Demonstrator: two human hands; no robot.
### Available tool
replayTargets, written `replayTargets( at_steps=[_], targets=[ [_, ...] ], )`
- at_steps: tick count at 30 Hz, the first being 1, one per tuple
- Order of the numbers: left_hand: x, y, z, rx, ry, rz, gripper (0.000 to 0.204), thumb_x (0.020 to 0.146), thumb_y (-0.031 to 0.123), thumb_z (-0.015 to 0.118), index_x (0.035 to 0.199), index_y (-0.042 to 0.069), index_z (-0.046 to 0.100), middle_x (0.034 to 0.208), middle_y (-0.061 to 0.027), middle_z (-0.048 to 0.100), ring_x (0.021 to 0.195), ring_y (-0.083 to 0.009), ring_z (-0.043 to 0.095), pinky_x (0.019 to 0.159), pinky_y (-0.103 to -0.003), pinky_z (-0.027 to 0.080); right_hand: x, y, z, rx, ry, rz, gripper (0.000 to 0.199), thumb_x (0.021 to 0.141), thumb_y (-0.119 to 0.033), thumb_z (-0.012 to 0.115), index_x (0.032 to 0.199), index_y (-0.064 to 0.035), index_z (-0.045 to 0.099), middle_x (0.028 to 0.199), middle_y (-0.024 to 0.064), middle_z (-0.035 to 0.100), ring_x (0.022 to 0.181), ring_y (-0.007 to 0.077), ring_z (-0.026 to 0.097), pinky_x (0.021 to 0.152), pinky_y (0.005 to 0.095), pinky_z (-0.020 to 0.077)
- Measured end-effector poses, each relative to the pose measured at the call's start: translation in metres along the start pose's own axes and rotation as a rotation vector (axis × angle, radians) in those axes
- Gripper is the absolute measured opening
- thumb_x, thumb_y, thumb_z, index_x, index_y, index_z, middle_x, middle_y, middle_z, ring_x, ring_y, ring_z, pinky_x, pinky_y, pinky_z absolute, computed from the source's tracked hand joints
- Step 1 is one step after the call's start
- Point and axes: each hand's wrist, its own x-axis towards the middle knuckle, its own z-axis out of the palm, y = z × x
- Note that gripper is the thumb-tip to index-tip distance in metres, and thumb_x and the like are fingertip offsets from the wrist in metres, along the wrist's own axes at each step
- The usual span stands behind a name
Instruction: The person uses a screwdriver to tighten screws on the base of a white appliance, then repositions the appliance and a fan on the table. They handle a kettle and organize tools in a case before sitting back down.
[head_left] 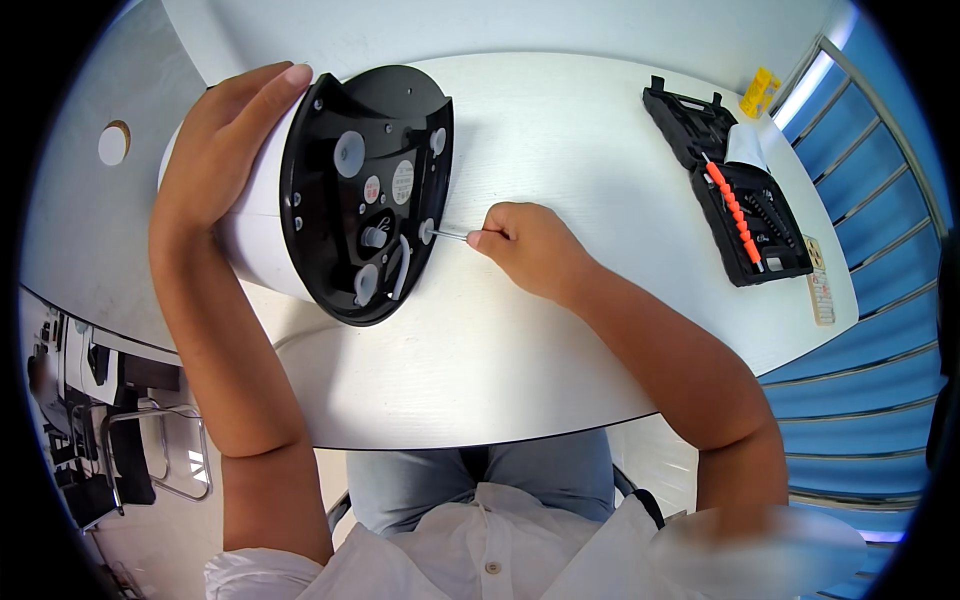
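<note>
A white appliance (262,232) with a rounded body lies on its side at the left of the table. Its black base (330,215) faces right and carries pale rubber suction feet, screws and round labels. My left hand (225,135) is wrapped over the white body from the far left, thumb along the edge of the base. From the right, my right hand (525,245) is closed round a screwdriver (452,235). Its thin metal shaft points left and its tip meets a foot (427,231) near the base's right edge. The fist hides the handle.
An open black tool case (735,265) lies at the right with an orange flexible shaft (735,215) and a white roll-shaped thing (746,147). Beside it are a yellow item (760,92) and a pale strip (821,285). A metal railing (905,150) runs past the table's right edge.
</note>
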Motion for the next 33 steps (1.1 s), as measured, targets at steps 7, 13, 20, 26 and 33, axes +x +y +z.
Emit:
replayTargets(
  at_steps=[7,13,20,26,33],
  targets=[
    [0.000,-0.002,0.001,-0.015,0.019,-0.013,0.048,0.084,0.049,0.050,0.086,0.003,0.064,0.074,-0.0117,0.063,0.065,-0.0196,0.057,0.070,-0.030,0.044,-0.011,0.005,0.003,-0.118,0.176,-0.253,0.013,0.076,-0.009,0.062,0.078,-0.0012,0.052,0.073,0.0103,0.058,0.069,0.0269,0.058,0.062,0.0380,0.0458],
    [0.000,-0.002,0.000,0.028,0.009,-0.001,0.050,0.084,0.051,0.048,0.086,0.004,0.065,0.074,-0.0123,0.063,0.064,-0.0206,0.057,0.070,-0.031,0.044,-0.012,-0.002,-0.002,-0.350,0.197,-0.309,0.012,0.077,-0.008,0.064,0.078,-0.0023,0.053,0.073,0.0084,0.057,0.069,0.0266,0.058,0.061,0.0370,0.0471],
    [0.000,-0.001,0.000,0.064,0.001,0.017,0.049,0.085,0.050,0.047,0.084,0.004,0.064,0.072,-0.0122,0.062,0.064,-0.0207,0.056,0.069,-0.031,0.044,-0.017,-0.004,0.005,-0.536,0.228,-0.307,0.016,0.082,-0.019,0.063,0.080,-0.0046,0.057,0.070,0.0080,0.058,0.064,0.0235,0.058,0.056,0.0351,0.0443],
    [-0.002,0.001,0.001,0.038,0.026,0.021,0.049,0.085,0.050,0.047,0.084,0.004,0.064,0.072,-0.0117,0.062,0.064,-0.0204,0.056,0.069,-0.031,0.044,-0.010,-0.002,0.002,-0.241,0.085,-0.136,0.022,0.084,-0.025,0.061,0.074,-0.0056,0.060,0.064,0.0092,0.055,0.065,0.0230,0.059,0.054,0.0352,0.0463],
    [-0.001,0.003,0.001,0.041,0.007,0.020,0.048,0.085,0.050,0.048,0.084,0.005,0.064,0.072,-0.0111,0.062,0.064,-0.0198,0.056,0.068,-0.030,0.044,-0.009,0.006,0.016,-0.621,0.399,-0.368,0.020,0.081,-0.024,0.065,0.079,-0.0057,0.058,0.074,0.0045,0.052,0.070,0.0231,0.058,0.055,0.0323,0.0485]
  ],
)
